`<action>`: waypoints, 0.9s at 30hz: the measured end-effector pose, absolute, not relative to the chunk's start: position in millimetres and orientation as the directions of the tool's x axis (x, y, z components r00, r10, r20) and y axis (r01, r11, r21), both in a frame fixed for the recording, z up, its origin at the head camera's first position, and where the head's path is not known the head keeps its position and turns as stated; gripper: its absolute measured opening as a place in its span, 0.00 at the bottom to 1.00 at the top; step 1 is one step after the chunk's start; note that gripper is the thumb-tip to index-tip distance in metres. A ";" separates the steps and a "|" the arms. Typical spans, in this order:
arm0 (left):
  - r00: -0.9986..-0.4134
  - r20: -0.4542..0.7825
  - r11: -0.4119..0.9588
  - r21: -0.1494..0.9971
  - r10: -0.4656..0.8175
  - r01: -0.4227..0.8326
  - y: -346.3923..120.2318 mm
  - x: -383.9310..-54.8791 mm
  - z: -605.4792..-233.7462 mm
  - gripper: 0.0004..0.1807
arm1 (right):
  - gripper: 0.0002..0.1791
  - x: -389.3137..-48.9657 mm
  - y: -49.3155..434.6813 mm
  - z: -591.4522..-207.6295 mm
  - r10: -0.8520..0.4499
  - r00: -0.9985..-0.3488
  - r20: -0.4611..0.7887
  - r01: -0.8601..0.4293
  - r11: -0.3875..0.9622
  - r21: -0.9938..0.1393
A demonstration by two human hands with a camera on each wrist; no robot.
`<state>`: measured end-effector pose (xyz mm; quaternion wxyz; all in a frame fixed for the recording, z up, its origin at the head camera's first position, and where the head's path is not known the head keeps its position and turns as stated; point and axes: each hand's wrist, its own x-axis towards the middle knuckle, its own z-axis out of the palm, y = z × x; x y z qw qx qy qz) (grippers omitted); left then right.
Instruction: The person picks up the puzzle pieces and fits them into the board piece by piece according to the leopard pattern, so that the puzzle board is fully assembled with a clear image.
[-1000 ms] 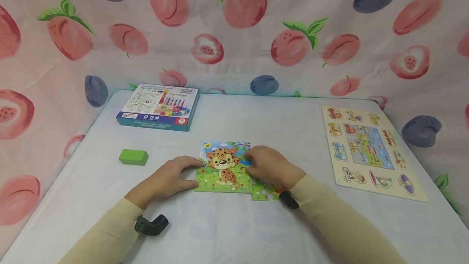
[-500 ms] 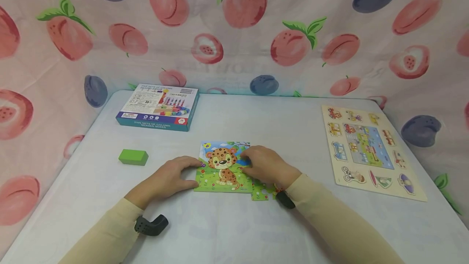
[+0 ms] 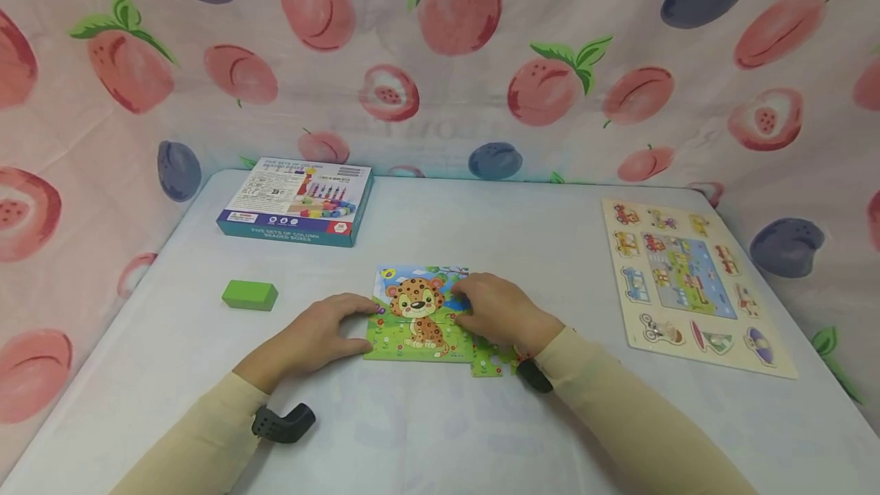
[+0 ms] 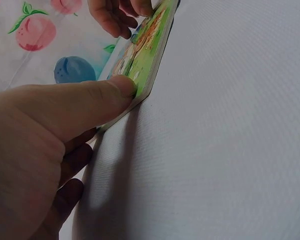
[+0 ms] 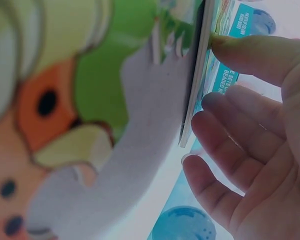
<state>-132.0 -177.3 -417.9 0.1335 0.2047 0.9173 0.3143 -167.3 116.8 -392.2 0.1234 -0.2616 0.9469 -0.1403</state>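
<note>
A jigsaw puzzle (image 3: 419,331) with a spotted leopard cub on green grass lies flat on the table in the head view. My left hand (image 3: 316,334) rests along its left edge, thumb near the lower corner and index finger higher up. In the left wrist view that thumb (image 4: 122,86) lies on the board's rim. My right hand (image 3: 512,312) touches the right edge; the right wrist view shows its thumb (image 5: 225,47) against the board and the other fingers loosely bent. Loose puzzle pieces (image 3: 486,365) lie under the right wrist, partly hidden.
A green block (image 3: 250,295) sits left of the left hand. Behind it lies a boxed toy set (image 3: 296,205). A wooden peg-style picture board (image 3: 619,327) lies at the right side of the white-covered table (image 3: 412,434). A fruit-print cloth (image 3: 440,128) hangs behind.
The right hand has shifted slightly left against the puzzle's edge. The gap between the puzzle's upper and lower pieces has narrowed. The left hand stays where it was.
</note>
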 end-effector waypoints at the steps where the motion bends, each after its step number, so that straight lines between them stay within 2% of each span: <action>1: -0.881 -0.117 0.719 0.631 0.459 0.291 -177.3 -132.1 -418.0 0.28 | 0.24 -167.3 116.8 -392.5 -0.532 -0.832 -0.157 -0.462 0.822 -0.333; 8: -0.881 -0.123 0.721 0.631 0.458 0.287 -176.8 -132.5 -418.0 0.29 | 0.19 -167.6 117.4 -394.0 -0.547 -0.825 -0.143 -0.472 0.806 -0.358; 27: -0.883 -0.118 0.716 0.637 0.455 0.284 -177.2 -131.6 -417.9 0.28 | 0.17 -167.3 117.9 -392.9 -0.527 -0.833 -0.170 -0.442 0.818 -0.368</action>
